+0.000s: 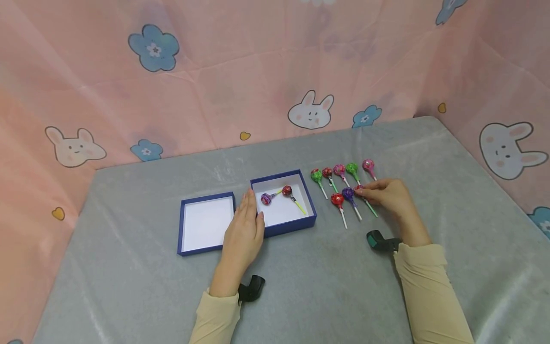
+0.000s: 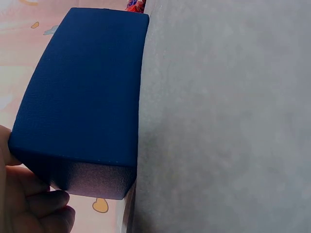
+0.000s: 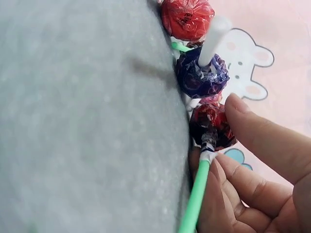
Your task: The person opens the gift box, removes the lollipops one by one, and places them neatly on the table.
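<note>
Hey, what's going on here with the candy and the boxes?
A person sits at a grey table. The left hand rests against a blue box holding two lollipops. The right hand pinches a red lollipop with a green stick, among others lying in rows. A second blue tray sits beside the box.

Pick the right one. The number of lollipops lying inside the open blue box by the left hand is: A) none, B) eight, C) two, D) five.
C: the head view shows two lollipops in the blue box, a purple one and a red one, while the left hand rests against the box's edge.
</note>
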`<state>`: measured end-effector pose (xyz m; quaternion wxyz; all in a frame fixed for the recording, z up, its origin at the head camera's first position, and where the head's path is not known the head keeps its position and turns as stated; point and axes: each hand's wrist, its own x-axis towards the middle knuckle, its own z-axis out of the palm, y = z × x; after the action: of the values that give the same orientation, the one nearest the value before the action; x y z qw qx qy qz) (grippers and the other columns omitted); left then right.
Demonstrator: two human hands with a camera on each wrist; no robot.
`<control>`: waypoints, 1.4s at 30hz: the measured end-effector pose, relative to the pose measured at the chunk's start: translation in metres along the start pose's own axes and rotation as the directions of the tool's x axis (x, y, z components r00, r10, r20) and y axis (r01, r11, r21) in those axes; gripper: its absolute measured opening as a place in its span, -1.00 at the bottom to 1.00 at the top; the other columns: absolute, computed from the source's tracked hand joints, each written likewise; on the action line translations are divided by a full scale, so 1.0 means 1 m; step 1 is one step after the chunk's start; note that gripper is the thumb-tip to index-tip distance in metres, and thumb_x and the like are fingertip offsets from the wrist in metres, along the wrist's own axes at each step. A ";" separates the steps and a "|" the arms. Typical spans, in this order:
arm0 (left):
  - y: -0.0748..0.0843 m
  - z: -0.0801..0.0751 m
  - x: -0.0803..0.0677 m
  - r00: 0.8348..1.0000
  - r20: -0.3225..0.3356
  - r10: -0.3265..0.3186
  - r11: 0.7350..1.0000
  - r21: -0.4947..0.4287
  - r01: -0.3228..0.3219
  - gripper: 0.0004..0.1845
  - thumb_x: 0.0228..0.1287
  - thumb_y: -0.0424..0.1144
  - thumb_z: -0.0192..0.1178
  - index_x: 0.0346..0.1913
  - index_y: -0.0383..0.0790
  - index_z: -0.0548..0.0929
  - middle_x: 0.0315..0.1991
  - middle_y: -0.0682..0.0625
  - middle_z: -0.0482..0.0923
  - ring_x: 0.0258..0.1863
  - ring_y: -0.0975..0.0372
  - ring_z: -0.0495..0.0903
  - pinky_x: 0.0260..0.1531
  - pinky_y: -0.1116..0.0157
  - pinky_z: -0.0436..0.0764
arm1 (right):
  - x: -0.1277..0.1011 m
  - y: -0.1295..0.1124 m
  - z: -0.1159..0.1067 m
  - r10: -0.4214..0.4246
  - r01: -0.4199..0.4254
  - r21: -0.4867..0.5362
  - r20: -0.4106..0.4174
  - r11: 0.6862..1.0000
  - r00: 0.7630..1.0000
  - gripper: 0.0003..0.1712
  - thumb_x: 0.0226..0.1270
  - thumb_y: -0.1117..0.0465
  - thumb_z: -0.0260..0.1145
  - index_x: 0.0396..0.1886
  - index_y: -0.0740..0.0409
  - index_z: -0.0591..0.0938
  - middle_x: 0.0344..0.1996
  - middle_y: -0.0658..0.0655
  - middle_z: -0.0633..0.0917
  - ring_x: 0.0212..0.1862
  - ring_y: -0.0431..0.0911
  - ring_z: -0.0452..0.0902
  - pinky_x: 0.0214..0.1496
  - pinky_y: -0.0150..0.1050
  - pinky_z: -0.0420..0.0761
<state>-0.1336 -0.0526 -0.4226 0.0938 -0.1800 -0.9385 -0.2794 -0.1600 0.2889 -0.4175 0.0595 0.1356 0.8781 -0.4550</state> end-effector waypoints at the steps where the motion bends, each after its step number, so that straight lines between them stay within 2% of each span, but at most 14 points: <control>1: 0.000 0.000 0.000 1.000 0.000 0.001 1.000 0.001 -0.001 -0.42 0.44 -0.24 -0.09 0.40 -0.47 0.11 0.38 -0.26 0.15 0.38 0.02 0.15 0.30 0.06 0.20 | 0.000 0.000 0.000 0.000 0.000 0.004 0.007 1.000 1.000 -0.41 0.14 0.00 0.42 -0.07 0.45 0.64 -0.35 0.00 0.72 -0.43 -0.35 0.54 -0.36 -0.47 0.53; 10: 0.000 0.000 0.001 1.000 0.006 -0.003 1.000 0.001 0.003 -0.42 0.44 -0.25 -0.10 0.40 -0.48 0.11 0.37 -0.27 0.16 0.37 0.01 0.16 0.29 0.04 0.22 | 0.001 -0.001 -0.002 0.010 -0.008 -0.045 0.035 0.999 0.999 -0.39 0.08 -0.02 0.46 -0.07 0.43 0.63 -0.43 -0.02 0.72 -0.44 -0.31 0.53 -0.34 -0.40 0.48; 18: -0.001 0.000 0.001 1.000 0.017 -0.014 1.000 -0.002 0.014 -0.42 0.44 -0.23 -0.11 0.40 -0.48 0.11 0.39 -0.26 0.14 0.38 0.03 0.13 0.31 0.05 0.20 | 0.002 -0.003 -0.001 0.010 -0.008 -0.075 0.031 0.997 0.999 -0.41 0.09 -0.01 0.45 -0.10 0.42 0.64 -0.46 -0.01 0.71 -0.37 -0.16 0.48 -0.34 -0.34 0.46; 27: 0.000 0.000 0.002 1.000 0.026 -0.017 1.000 -0.003 0.017 -0.41 0.45 -0.23 -0.11 0.41 -0.47 0.10 0.39 -0.26 0.13 0.39 0.03 0.13 0.31 0.06 0.19 | 0.001 -0.001 -0.002 -0.002 0.003 -0.039 0.027 0.999 1.000 -0.43 0.10 0.01 0.45 -0.11 0.45 0.64 -0.49 -0.04 0.70 -0.46 -0.26 0.51 -0.39 -0.39 0.51; 32: 0.000 -0.001 0.002 0.999 0.027 -0.016 1.000 -0.001 0.017 -0.41 0.45 -0.23 -0.11 0.41 -0.47 0.09 0.40 -0.25 0.12 0.39 0.04 0.12 0.32 0.07 0.18 | -0.001 -0.001 -0.005 -0.041 0.042 -0.022 0.016 0.999 0.999 -0.44 0.11 0.02 0.44 -0.11 0.45 0.64 -0.49 -0.05 0.71 -0.46 -0.32 0.53 -0.39 -0.42 0.52; 38: 0.000 -0.001 0.002 1.000 0.017 -0.006 1.000 -0.003 0.006 -0.42 0.44 -0.24 -0.10 0.40 -0.49 0.11 0.39 -0.26 0.13 0.38 0.01 0.13 0.31 0.06 0.19 | -0.002 0.000 -0.006 -0.071 0.071 0.001 -0.022 0.997 0.997 -0.46 0.17 0.04 0.40 -0.10 0.48 0.63 -0.45 -0.05 0.71 -0.46 -0.37 0.54 -0.38 -0.48 0.52; 42: 0.000 -0.001 0.001 1.000 0.008 0.008 1.000 -0.007 -0.008 -0.42 0.44 -0.25 -0.10 0.39 -0.50 0.12 0.38 -0.28 0.13 0.38 -0.01 0.14 0.30 0.05 0.20 | -0.003 -0.002 -0.006 -0.073 0.074 0.005 -0.066 0.997 0.995 -0.49 0.23 0.06 0.34 -0.08 0.47 0.61 -0.43 -0.02 0.69 -0.45 -0.34 0.53 -0.37 -0.46 0.50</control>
<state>-0.1351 -0.0531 -0.4217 0.0907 -0.1851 -0.9372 -0.2814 -0.1574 0.2921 -0.4116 0.0134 0.1183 0.8822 -0.4556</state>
